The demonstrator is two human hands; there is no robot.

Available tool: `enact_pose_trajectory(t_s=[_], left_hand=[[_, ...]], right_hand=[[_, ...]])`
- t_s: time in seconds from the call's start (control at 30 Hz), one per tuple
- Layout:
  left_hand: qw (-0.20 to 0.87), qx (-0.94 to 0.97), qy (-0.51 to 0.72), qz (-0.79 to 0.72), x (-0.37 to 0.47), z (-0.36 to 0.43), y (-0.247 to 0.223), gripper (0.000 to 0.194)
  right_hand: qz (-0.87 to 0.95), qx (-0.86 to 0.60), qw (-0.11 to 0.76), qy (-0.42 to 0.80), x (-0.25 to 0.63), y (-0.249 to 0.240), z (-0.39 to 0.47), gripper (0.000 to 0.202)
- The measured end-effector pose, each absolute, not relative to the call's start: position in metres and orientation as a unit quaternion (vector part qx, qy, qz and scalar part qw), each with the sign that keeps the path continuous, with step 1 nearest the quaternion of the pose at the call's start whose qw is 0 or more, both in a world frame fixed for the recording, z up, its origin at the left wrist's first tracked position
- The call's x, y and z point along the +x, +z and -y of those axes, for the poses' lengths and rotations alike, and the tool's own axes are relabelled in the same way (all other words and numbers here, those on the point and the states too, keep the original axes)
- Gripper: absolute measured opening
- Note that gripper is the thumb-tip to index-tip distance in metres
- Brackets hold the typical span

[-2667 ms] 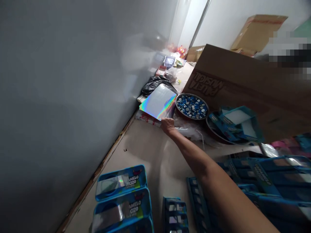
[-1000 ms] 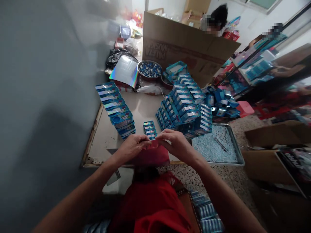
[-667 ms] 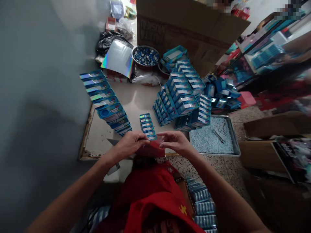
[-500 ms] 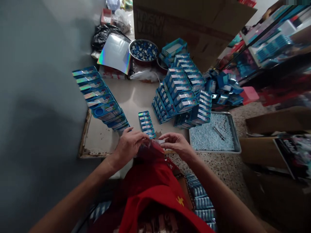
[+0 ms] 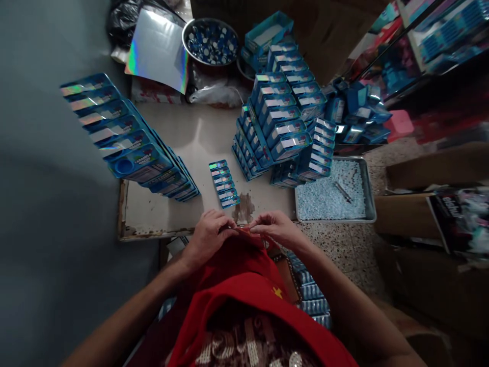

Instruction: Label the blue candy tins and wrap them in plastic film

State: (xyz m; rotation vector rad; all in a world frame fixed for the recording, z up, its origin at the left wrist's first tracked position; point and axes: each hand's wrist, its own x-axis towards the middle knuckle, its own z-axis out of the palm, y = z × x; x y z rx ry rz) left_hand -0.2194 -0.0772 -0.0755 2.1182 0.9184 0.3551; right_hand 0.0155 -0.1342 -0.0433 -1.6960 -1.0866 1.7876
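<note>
Left hand (image 5: 210, 234) and right hand (image 5: 277, 229) close together, fingertips of each pinching a thin edge (image 5: 244, 231) above the red apron (image 5: 244, 260), by the bench's (image 5: 185, 120) near side; clear film or cloth, cannot tell. Just beyond, a short row of small blue boxes (image 5: 224, 184). Tall box stack (image 5: 143, 158) at left, bigger box pile (image 5: 278, 114) at right, both apparently already ordered; the pinched piece not yet set down, so that part looks unfinished. Far side: bowl (image 5: 211, 64) of blue-and-white bits, shiny sheet (image 5: 158, 48). Right: tray (image 5: 336, 221) of pale bits.
</note>
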Motion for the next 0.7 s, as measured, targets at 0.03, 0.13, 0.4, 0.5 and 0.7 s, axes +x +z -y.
enact_pose_trajectory(t_s=[0.03, 0.13, 0.4, 0.5, 0.7], left_hand=[[0.394, 0.837, 0.134, -0.356, -0.218, 0.078, -0.078, 0.010], [0.384, 0.849, 0.128, -0.340, -0.214, 0.078, -0.083, 0.011], [0.371, 0.839, 0.135, -0.376, -0.213, 0.072, -0.083, 0.008], [0.408, 0.822, 0.105, -0.383, -0.218, 0.070, -0.085, 0.010], [0.586, 0.708, 0.004, -0.394, -0.221, 0.063, -0.085, 0.022]], right_hand=[[0.412, -0.614, 0.210, 0.640, 0.016, -0.042, 0.135, 0.016], [0.539, -0.626, 0.182, 0.533, 0.015, -0.040, 0.136, 0.013], [0.658, -0.618, 0.138, 0.409, 0.017, -0.052, 0.128, 0.014], [0.649, -0.625, 0.098, 0.424, 0.019, -0.057, 0.128, 0.016], [0.794, -0.567, 0.064, 0.211, -0.002, -0.053, 0.137, 0.019]])
